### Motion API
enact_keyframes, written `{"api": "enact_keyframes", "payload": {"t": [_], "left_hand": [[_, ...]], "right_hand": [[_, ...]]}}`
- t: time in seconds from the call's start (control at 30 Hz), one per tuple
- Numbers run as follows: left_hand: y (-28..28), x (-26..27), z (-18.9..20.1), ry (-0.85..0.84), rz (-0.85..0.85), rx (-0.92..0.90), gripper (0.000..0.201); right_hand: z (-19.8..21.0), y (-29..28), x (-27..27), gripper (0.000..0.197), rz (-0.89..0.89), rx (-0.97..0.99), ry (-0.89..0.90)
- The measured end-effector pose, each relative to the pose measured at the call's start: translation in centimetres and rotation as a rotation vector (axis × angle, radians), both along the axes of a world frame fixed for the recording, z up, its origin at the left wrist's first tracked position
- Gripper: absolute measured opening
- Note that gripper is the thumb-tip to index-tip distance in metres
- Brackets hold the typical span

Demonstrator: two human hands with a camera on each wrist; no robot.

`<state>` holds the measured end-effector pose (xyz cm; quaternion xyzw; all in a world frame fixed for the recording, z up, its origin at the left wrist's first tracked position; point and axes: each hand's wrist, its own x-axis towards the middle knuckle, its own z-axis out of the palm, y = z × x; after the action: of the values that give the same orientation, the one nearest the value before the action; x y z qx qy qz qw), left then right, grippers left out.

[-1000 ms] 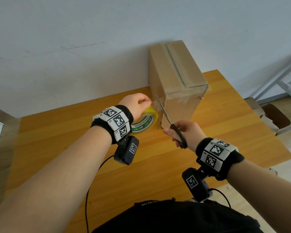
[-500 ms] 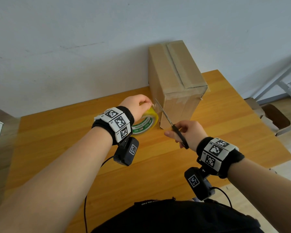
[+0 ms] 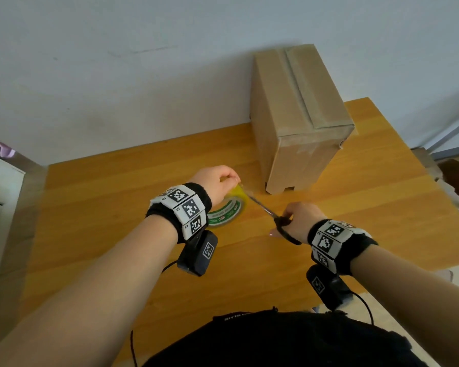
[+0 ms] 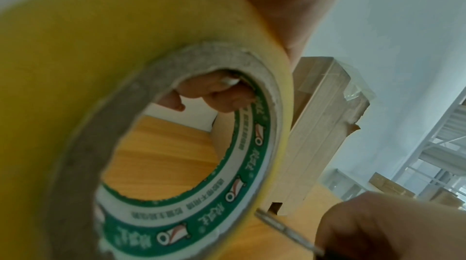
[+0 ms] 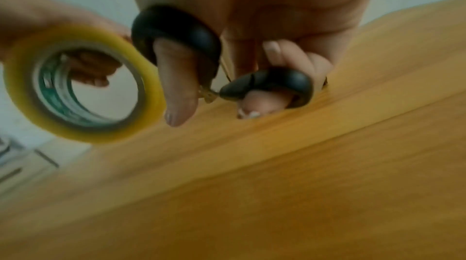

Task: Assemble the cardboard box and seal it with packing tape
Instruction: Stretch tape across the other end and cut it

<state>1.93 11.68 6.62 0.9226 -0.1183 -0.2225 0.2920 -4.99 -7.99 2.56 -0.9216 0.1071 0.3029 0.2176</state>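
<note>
- The left hand [image 3: 214, 181] has its fingers curled through the core of the tape roll [image 3: 227, 207] with the thumb over the outer winding, so the roll hangs clamped and clear of the table [image 3: 96, 207]; that grip lets it turn or be pulled away freely.
- The right hand [image 3: 301, 221] has thumb and a finger threaded through the black loops of the scissors [image 3: 269, 213]. The loops sit close together in the right wrist view, so the blades look closed or nearly so (the tips are blurred).
- The blades point toward 10 o'clock from the right hand and reach the roll's edge at its 2 o'clock side, probably where the free tape end was to be cut.
- The cardboard box [image 3: 300, 123] stands upright at 1 o'clock from both hands, apart from them, against the wall [image 3: 117, 75]. A tape strip runs along its top seam and down the near face, so the seal on that side looks done.
- No strand joining roll and box is visible (clear tape would be hard to see).
- One small notch shows at the box's bottom edge, so the underside may need checking.
</note>
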Motion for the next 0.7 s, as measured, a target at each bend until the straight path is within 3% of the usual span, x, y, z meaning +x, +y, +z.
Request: {"api": "enact_keyframes", "payload": {"t": [0.13,0.3,0.4,0.5,0.6,0.7], "left_hand": [[0.8,-0.7,-0.5,0.025,0.045,-0.024,0.022],[1.3,-1.0,-1.1,0.028,0.051,-0.022,0.02],[1.1,-1.1,-1.1,0.025,0.046,-0.03,0.022],[0.8,-1.2,-1.0,0.025,0.029,-0.029,0.023],[0.4,-1.1,-1.0,0.033,0.028,-0.033,0.023],[0.0,-0.9,-1.0,0.038,0.033,-0.029,0.024]], "right_hand": [[-2.2,0.8,0.3,0.027,0.109,-0.147,0.069],[-2.7,1.7,0.4,0.042,0.159,-0.21,0.028],[-2.6,2.4,0.7,0.031,0.31,-0.332,0.047],[-2.5,2.8,0.7,0.031,0.371,-0.414,0.041],[-2.0,2.7,0.3,0.024,0.29,-0.326,-0.193],[-0.9,2.8,0.1,0.022,0.135,0.011,-0.598]]}}
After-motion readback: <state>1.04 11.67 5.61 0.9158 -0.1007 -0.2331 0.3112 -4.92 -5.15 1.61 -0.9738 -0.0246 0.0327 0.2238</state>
